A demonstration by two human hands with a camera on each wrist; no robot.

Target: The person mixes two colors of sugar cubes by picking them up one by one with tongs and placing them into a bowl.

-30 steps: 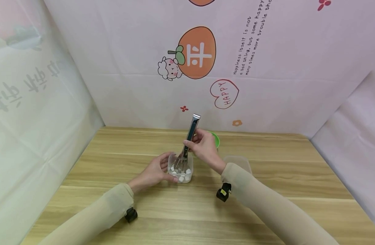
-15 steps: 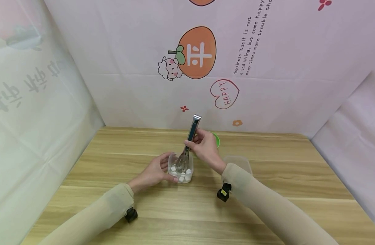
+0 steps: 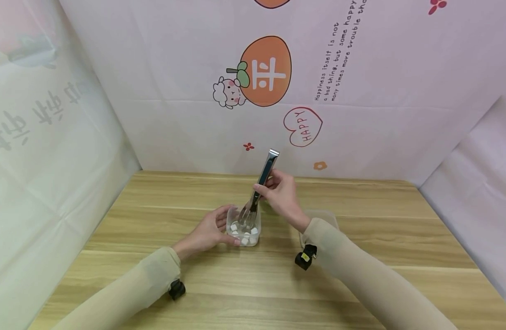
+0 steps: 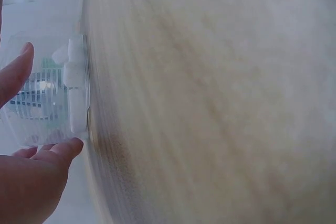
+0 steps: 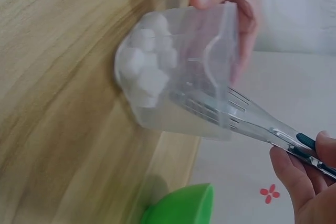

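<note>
Tongs (image 3: 254, 200) are pinched at a slant by the right hand (image 3: 284, 196), their top rising above it and their slotted ends lying below it inside the box (image 5: 181, 123) near white cubes (image 5: 150, 80), while the box is gripped on the table (image 3: 236, 288) by the left hand (image 3: 206, 233).

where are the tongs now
Near the head view's centre, the tongs are in the right hand, slotted ends inside the clear container of white cubes.

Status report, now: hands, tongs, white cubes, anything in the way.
Left hand holding clear container; right hand gripping tongs, tips inside container. White cubes at container's bottom. Green bowl apart from container; nothing seen blocking tongs.
</note>
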